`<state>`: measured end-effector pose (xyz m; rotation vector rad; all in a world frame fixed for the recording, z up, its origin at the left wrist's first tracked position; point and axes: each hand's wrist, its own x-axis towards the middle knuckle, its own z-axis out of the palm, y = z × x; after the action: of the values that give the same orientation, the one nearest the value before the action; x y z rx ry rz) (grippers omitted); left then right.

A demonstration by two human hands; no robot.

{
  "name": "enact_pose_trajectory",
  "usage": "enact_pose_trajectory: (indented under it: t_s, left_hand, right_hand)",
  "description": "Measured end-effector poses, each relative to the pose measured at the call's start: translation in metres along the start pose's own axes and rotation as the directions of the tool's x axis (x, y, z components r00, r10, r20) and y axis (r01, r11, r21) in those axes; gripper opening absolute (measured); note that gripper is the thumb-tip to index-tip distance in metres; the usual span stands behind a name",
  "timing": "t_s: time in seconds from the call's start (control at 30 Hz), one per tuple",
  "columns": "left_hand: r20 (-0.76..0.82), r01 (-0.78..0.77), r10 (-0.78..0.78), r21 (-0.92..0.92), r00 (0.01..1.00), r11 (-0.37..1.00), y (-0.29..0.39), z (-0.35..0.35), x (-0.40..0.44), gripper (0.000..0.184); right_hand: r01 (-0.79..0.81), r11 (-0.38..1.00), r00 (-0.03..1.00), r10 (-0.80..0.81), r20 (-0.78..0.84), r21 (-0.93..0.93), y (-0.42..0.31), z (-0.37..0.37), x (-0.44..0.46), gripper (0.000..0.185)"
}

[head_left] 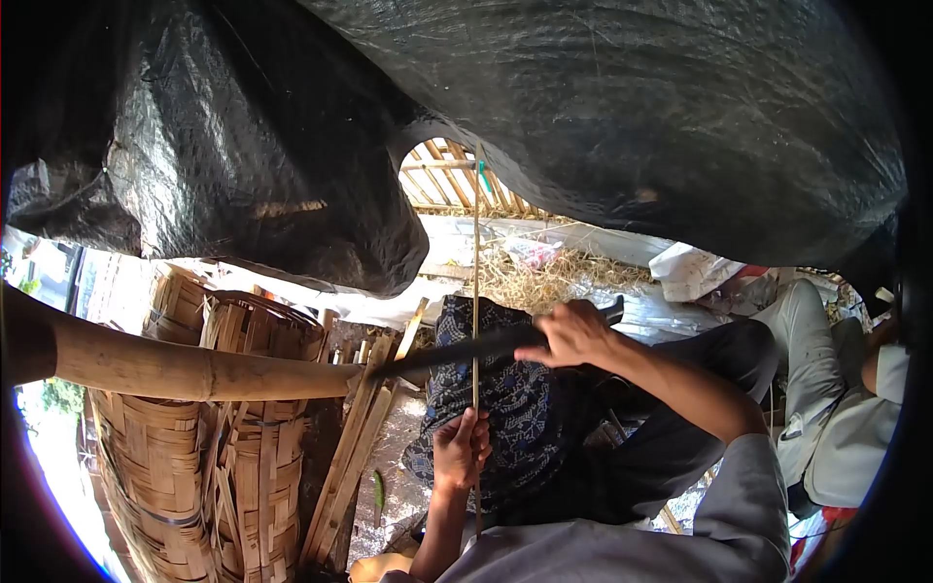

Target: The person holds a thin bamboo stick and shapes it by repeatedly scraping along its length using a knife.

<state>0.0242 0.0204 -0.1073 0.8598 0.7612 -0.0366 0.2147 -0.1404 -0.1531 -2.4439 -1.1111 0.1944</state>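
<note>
A long thin bamboo strip [476,223] stands nearly upright in the view, in front of a dark patterned cloth [515,403] over the person's lap. Low on the strip, my left hand [461,449] is closed round it. My right hand [573,335] grips the handle of a long dark blade [442,357], slightly blurred, that points left. The blade crosses the strip above my left hand; whether the two touch I cannot tell. Its tip lies near the end of a thick bamboo pole [204,374].
Woven bamboo baskets [160,457] stand at the left, beside leaning bamboo slats [350,466]. Black plastic sheeting [661,107] hangs overhead. Bamboo shavings [544,277] lie beyond the cloth. At the right sits another person in light clothes [850,447].
</note>
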Motion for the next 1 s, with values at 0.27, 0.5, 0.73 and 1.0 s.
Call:
enact_pose_trajectory:
  t_s: [0.27, 0.5, 0.73, 1.0]
  left_hand:
    - [0.021, 0.001, -0.002, 0.032, 1.0, 0.999, -0.002, -0.002, -0.002, 0.025]
    - [0.033, -0.029, 0.027, 0.055, 0.999, 0.998, -0.001, -0.002, -0.003, 0.025]
    - [0.016, -0.024, 0.022, 0.088, 1.0, 0.996, -0.001, -0.001, -0.003, 0.024]
    - [0.022, -0.005, 0.004, 0.041, 1.0, 0.999, 0.003, 0.001, -0.004, 0.025]
  right_hand:
    - [0.235, 0.95, 0.971, -0.241, -0.004, -0.206, -0.003, -0.011, -0.004, 0.065]
    - [0.099, 0.994, 0.99, -0.094, 0.11, -0.044, -0.016, -0.03, -0.003, 0.072]
    - [-0.2, 0.974, 0.978, 0.192, 0.081, 0.103, 0.012, -0.035, 0.022, 0.074]
    - [-0.037, 0.999, 0.999, 0.038, 0.019, -0.021, 0.007, -0.012, 0.011, 0.071]
